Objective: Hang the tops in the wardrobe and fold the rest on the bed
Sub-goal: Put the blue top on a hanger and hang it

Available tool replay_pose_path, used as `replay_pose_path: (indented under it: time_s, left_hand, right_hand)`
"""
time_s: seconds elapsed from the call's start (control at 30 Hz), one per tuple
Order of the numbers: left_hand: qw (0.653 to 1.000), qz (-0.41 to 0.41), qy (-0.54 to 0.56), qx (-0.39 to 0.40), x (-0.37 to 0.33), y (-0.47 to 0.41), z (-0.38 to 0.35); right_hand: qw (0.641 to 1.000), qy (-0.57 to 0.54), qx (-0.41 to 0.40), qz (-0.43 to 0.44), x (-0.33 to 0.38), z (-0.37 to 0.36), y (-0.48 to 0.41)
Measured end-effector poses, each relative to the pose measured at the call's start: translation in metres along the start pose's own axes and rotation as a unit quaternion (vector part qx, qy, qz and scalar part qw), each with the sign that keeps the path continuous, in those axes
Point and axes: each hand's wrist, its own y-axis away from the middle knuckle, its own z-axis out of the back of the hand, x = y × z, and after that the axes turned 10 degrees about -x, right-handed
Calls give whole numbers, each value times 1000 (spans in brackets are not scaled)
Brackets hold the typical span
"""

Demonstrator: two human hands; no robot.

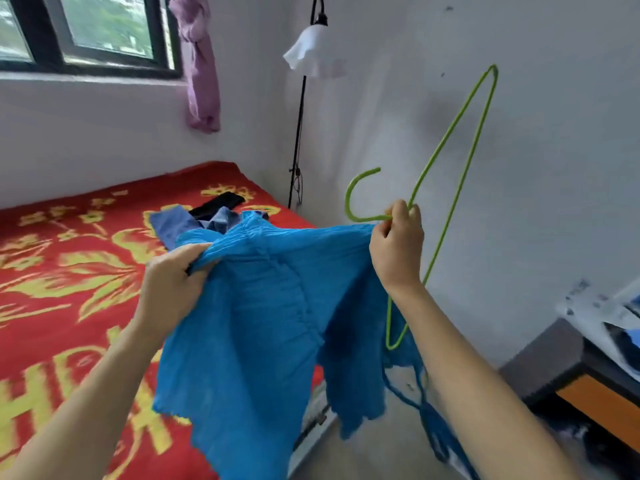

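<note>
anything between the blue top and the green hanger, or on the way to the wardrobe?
Nothing visible between them: the right hand pinches the green hanger and one edge of the blue top, the left hand grips the other edge. Hanger not yet threaded; the wardrobe is out of view.

Blue top (263, 306): crinkled matt cloth, thin. Green hanger (446, 188): smooth coated wire, slight sheen. Bed cover (69, 271): red-yellow woven cloth, matt. Lamp shade (311, 50): white, smooth. Curtain (202, 81): purple cloth.
</note>
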Motion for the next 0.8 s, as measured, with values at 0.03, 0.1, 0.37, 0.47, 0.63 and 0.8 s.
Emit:
replay_pose_path:
  time_s: [0.03, 0.1, 0.37, 0.47, 0.63, 0.8]
  left_hand:
    - [1000, 6, -15, -15, 17, -3, 18]
    - [998, 24, -50, -35, 43, -2, 46]
    - [958, 145, -221, -110, 130, 60, 148]
    - [927, 212, -292, -97, 161, 104, 185]
    - [812, 429, -392, 55, 217, 202, 219]
    - [684, 537, -406, 281, 251, 261, 195]
  right_hand:
    - [1000, -21, 10, 13, 14, -24, 8]
    - [997, -67, 31, 35, 34, -59, 24]
    - [967, -163, 195, 21, 93, -165, 116]
    - [938, -147, 312, -12, 90, -195, 152]
    - [890, -58, 447, -66, 60, -237, 194]
    - [843, 49, 530, -80, 27, -265, 206]
